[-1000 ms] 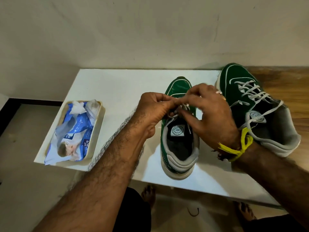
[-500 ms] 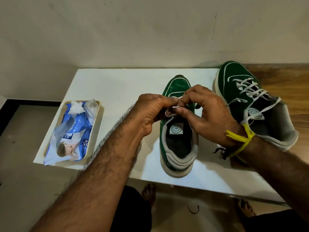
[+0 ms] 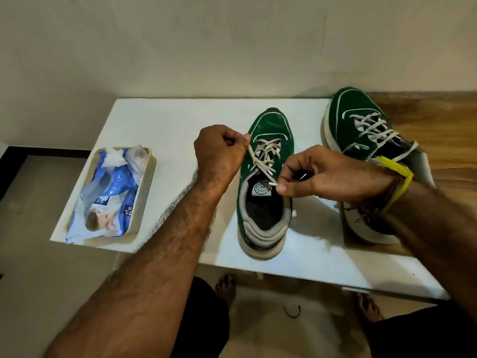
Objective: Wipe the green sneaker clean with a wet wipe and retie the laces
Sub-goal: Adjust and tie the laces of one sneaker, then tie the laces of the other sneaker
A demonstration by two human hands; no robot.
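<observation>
1. Head view, step in hand: retying. Your left hand (image 3: 219,151), centre of frame, has its grip curled round one strand of the white laces (image 3: 264,155), held taut up and to the left of the shoe. Your right hand (image 3: 322,174), centre right, pinches the tipped end of the other strand between thumb and forefinger, just above the tongue label.
2. Task item: green sneaker (image 3: 265,177), centre of frame, upright on the white bench (image 3: 160,120), toe pointing to the far wall, heel towards you. Laces are threaded through the eyelets; no bow is visible, so the tie reads as not yet finished.
3. Wiping: no wipe is in either hand; I judge that part to be behind you, though the shoe's cleanliness cannot be told from here.
4. Next move, as a judgement: cross the two strands over the tongue, keep even tension on both, then form the loops. The right strand looks short, so mind that the tip does not slip from your pinch.
5. Nearby: second green sneaker (image 3: 366,140), upper right, tilted, with laces loose, just beyond your right wrist.
6. Nearby: cream tray (image 3: 147,182), left of frame at the bench edge, holding a blue wet wipe pack (image 3: 113,192) and crumpled white material.
7. Obstruction: nothing lies between your hands and the laces; the second sneaker crowds your right forearm only.
</observation>
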